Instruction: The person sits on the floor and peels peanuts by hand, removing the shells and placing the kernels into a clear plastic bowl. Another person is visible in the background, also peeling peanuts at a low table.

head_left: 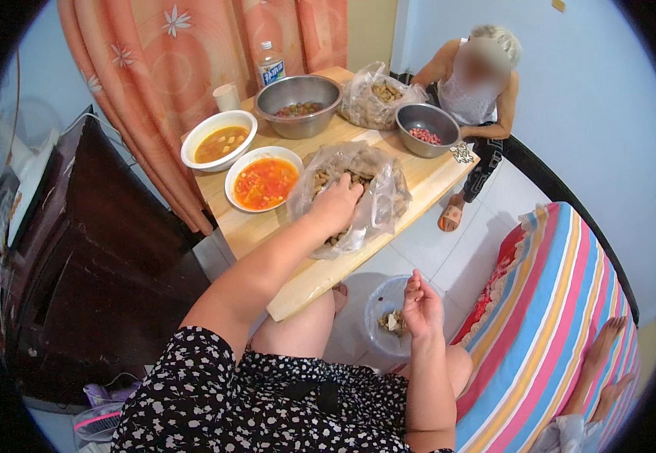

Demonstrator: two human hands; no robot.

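Note:
My left hand (336, 204) reaches into an open clear plastic bag (387, 198) of unshelled peanuts (321, 180) on the wooden table; its fingertips are partly hidden among the pods. My right hand (423, 308) is held palm up beside the table edge, over the rim of a lined waste bin (376, 334) with peanut shells (391, 321) in it. Its fingers are bent together, and whether something small is between them is unclear. A steel bowl (427, 133) with pink peanut kernels (424, 136) stands at the table's right corner, near a second bag of peanuts (370, 102).
On the wooden table (237, 226) are a bowl of red soup (266, 182), a bowl of yellow soup (220, 141), a larger steel bowl (299, 122), a paper cup (226, 97) and a plastic bottle (271, 67). Another person sits at the far right corner; someone's feet rest on a striped bed (537, 294).

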